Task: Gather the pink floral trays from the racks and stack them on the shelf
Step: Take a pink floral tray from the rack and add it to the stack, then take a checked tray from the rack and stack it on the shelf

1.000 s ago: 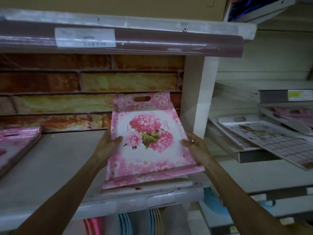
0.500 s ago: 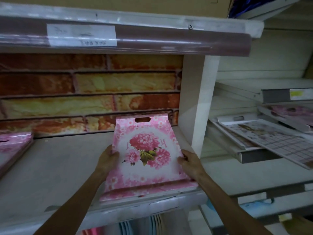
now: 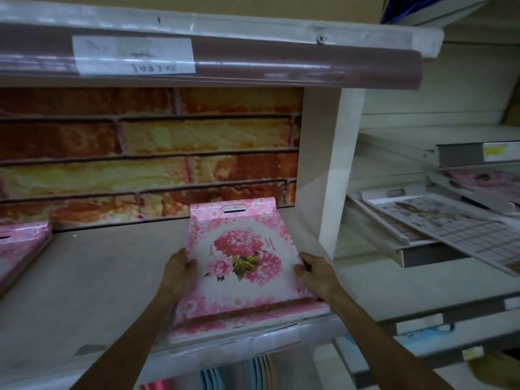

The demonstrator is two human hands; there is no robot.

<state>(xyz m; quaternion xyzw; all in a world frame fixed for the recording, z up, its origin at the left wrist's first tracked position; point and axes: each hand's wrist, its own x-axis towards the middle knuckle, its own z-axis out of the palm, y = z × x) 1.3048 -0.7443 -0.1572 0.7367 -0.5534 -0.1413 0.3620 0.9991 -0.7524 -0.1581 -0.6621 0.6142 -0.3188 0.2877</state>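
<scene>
Shelf surface is flat, pale grey and matt, backed by a brick-pattern panel in red and yellow tones. White upright divider closes the bay at the right, just beside the tray's far right corner. Overhead, a glossy brown shelf edge carries a white paper label with writing too blurred to read.

Pink floral tray lies on the right part of the shelf, its near end reaching the front lip. It is rectangular with raised, flared end walls, a slot handle cut in the far wall, and a printed cluster of pink peonies with green leaves on a white centre. Finish appears smooth and glossy.

Left hand grasps the tray's left rim, thumb curled over onto the inner face. Right hand grasps the right rim, fingers curled round the edge.

Second pink tray stack sits at the far left of the same shelf, well apart. To the right, sloping metal racks hold a white tray with a checked pattern and another pink tray higher up. Below the shelf, edges of blue and pink items stand upright
</scene>
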